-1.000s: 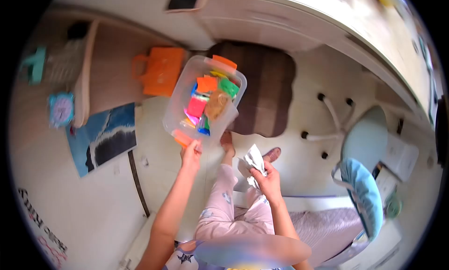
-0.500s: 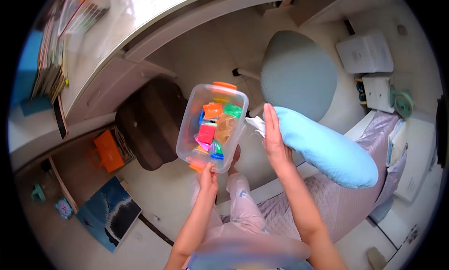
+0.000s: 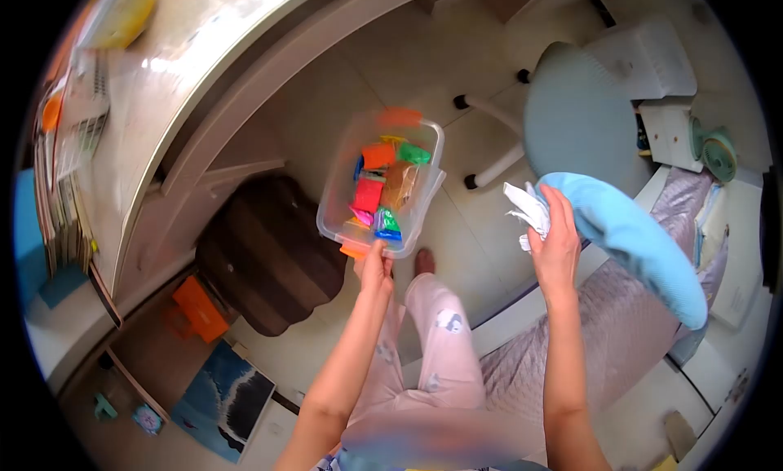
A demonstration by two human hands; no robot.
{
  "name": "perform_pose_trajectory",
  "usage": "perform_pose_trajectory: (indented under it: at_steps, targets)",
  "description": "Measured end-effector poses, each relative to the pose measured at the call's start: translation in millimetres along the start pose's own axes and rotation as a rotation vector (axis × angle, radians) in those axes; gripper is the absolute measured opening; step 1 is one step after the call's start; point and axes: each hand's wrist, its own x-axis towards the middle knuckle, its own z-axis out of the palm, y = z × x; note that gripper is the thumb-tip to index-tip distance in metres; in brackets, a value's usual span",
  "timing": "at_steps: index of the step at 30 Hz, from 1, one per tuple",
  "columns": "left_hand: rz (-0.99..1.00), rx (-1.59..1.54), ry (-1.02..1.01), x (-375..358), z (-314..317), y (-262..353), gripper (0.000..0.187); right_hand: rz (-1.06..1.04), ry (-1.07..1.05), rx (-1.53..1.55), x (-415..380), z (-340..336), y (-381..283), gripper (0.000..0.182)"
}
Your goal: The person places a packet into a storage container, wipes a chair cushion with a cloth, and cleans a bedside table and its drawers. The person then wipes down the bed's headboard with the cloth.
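Note:
My left hand [image 3: 374, 269] grips the near end of a clear plastic box [image 3: 329, 195] by its orange latch. Inside the box lie small colourful packets, among them a red packet [image 3: 368, 195], an orange packet [image 3: 378, 156] and a green packet [image 3: 414, 153], beside a brownish bundle [image 3: 400, 184]. In my right hand [image 3: 558, 244] is a crumpled white tissue [image 3: 528, 207], pinched between thumb and fingers. That hand overlaps the edge of a light blue chair back [image 3: 632, 230] in this view.
The chair's seat [image 3: 579, 116] and white legs stand beyond my right hand. A white desk [image 3: 155, 79] curves along the left, with a dark brown striped stool [image 3: 269, 255] below it. A bed with a shiny grey cover [image 3: 563, 332] lies at the right.
The tissue now shows more fully in my right hand, whose fingers have curled from nearly straight. The box sits slightly further right in view; the chair back appears turned and further right.

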Motion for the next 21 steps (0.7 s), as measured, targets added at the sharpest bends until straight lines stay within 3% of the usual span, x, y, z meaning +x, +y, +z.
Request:
perform_pose_trajectory:
  at_steps: [3, 8, 11, 12, 14, 19, 21]
  targets:
    - [0.077, 0.099, 0.039, 47, 39, 3, 0.038, 0.090, -0.107, 0.238, 23, 42, 31, 0.045]
    - [0.157, 0.227, 0.053, 152, 91, 17, 0.024, 0.164, -0.357, 0.419, 84, 165, 89, 0.036]
    - [0.218, 0.205, 0.061, 228, 102, 33, 0.023, 0.056, -0.401, 0.468, 129, 259, 101, 0.037]
    - [0.224, 0.207, 0.084, 238, 110, 35, 0.022, -0.047, -0.309, 0.500, 137, 290, 104, 0.027]
    - [0.175, 0.248, 0.069, 277, 118, 36, 0.018, 0.049, -0.458, 0.537, 159, 333, 111, 0.021]
    - [0.218, -0.032, -0.058, 327, 137, 27, 0.015, 0.169, -0.520, 0.669, 193, 407, 92, 0.010]
    - [0.260, -0.114, -0.091, 338, 150, 16, 0.013, 0.133, -0.575, 0.680, 209, 427, 90, 0.017]
